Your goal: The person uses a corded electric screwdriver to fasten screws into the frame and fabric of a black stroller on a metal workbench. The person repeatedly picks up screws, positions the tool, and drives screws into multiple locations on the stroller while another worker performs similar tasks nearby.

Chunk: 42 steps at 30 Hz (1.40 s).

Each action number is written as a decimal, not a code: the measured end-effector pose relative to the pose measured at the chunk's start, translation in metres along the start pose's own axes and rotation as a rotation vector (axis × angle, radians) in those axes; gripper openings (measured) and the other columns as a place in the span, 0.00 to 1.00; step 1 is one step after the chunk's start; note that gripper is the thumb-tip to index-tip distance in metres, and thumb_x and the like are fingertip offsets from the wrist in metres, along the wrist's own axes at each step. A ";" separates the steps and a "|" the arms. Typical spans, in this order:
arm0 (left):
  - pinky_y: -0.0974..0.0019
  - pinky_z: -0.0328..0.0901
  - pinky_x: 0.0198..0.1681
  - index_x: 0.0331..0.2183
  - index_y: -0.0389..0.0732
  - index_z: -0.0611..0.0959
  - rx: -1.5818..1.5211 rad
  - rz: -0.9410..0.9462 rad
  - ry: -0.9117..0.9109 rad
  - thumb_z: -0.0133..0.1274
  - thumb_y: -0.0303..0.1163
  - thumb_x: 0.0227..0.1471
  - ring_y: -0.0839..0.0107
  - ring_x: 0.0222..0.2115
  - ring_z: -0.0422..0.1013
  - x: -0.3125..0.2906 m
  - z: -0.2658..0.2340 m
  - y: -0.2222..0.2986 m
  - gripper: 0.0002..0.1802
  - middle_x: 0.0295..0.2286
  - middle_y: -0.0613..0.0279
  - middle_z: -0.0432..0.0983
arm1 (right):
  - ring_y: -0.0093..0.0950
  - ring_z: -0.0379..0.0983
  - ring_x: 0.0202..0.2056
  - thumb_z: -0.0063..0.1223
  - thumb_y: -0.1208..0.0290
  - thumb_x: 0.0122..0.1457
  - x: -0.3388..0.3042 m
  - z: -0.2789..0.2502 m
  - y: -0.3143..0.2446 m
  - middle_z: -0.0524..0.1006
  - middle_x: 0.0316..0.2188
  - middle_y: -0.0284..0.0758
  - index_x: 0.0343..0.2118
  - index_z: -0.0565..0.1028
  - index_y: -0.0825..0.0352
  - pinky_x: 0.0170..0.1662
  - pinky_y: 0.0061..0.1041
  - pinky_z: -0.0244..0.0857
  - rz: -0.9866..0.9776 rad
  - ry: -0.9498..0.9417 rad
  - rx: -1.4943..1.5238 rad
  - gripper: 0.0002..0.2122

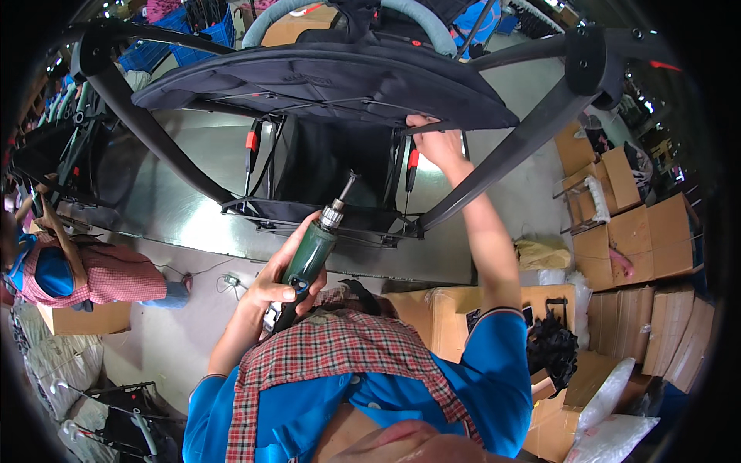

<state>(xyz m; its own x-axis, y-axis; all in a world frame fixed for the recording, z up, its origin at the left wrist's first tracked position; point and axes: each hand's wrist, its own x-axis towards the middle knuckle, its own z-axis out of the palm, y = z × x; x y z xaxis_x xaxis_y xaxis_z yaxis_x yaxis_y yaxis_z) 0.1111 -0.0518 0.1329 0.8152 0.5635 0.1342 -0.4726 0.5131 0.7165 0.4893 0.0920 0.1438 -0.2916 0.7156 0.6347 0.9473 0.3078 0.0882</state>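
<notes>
Gripping a green power screwdriver, the left hand aims upward while the right hand clasps the stroller frame's dark fabric seat.

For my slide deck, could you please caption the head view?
Left hand grips green power screwdriver; right hand steadies dark stroller frame.

A green power screwdriver is gripped in the left hand, bit tilted up toward the dark stroller frame on the metal table. The black fabric seat is touched at its edge by the right hand — cardboard boxes stacked at right.
</notes>
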 end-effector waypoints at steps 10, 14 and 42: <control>0.69 0.68 0.21 0.70 0.53 0.40 0.056 0.010 0.136 0.69 0.32 0.39 0.69 0.19 0.71 -0.004 0.007 -0.006 0.68 0.26 0.54 0.70 | 0.46 0.76 0.38 0.64 0.73 0.51 -0.032 -0.007 0.014 0.81 0.34 0.41 0.32 0.81 0.66 0.45 0.35 0.69 0.078 0.019 0.437 0.06; 0.70 0.68 0.22 0.70 0.52 0.40 0.203 -0.060 0.118 0.69 0.35 0.41 0.72 0.20 0.72 0.018 0.011 0.001 0.67 0.25 0.57 0.71 | 0.47 0.74 0.41 0.70 0.61 0.50 -0.020 0.004 0.025 0.80 0.36 0.41 0.35 0.82 0.67 0.47 0.38 0.67 0.000 0.014 0.325 0.15; 0.71 0.70 0.24 0.69 0.43 0.46 0.704 -0.170 0.335 0.71 0.36 0.45 0.78 0.23 0.72 0.139 0.021 -0.012 0.62 0.35 0.60 0.77 | 0.43 0.77 0.23 0.64 0.70 0.43 -0.018 0.040 -0.023 0.77 0.18 0.42 0.22 0.80 0.66 0.27 0.39 0.71 0.238 0.383 0.285 0.06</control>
<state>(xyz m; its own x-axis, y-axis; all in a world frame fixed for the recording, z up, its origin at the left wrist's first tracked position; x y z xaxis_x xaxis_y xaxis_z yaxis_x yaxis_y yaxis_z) 0.2372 0.0066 0.1573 0.6603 0.7361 -0.1486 0.0630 0.1429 0.9877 0.4673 0.0976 0.0997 0.0462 0.5228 0.8512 0.8922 0.3617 -0.2706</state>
